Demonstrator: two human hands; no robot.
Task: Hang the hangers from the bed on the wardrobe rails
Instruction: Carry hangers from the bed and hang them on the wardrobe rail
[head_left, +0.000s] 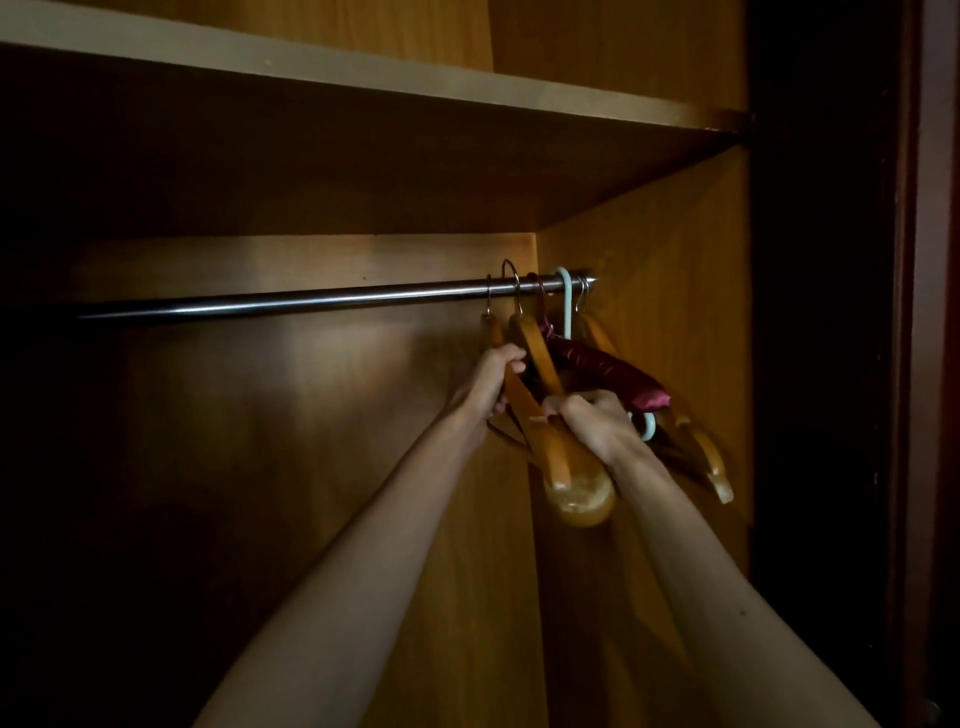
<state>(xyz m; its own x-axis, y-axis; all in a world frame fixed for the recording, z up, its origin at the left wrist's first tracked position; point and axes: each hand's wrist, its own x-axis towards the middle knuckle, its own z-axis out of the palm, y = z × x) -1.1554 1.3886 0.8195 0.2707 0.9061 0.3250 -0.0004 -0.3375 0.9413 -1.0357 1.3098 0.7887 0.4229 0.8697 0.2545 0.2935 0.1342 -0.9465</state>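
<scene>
Reaching into the wardrobe with both arms, I have my hands on a cluster of hangers bunched at the right end of the metal rail (311, 303), close against the right side panel (649, 249). My left hand (491, 382) is curled around the arm of the leftmost wooden hanger (519, 395), fingers wrapped over its upper edge. My right hand (597, 423) is clamped on the next wooden hanger (540, 358), gripping it partway down its near arm; the broad rounded shoulder end of that hanger sticks out below my wrist.

Several hooks sit over the rail side by side: metal wire hooks on the wooden hangers and one pale blue plastic hook (566, 301) near the rail's end. Between the wooden hangers hangs a padded hanger covered in dark red satin (608, 371), its arm slanting down to the right behind my right hand. A curved bit of the pale blue plastic hanger shows just past my right knuckles. Another wooden hanger (711, 457) is furthest right, its arm ends reaching lowest beside the side panel.

A wooden shelf (363, 83) spans the wardrobe above the rail. The back panel (260, 415) is lit in a patch behind the rail and falls off into darkness to the left.
</scene>
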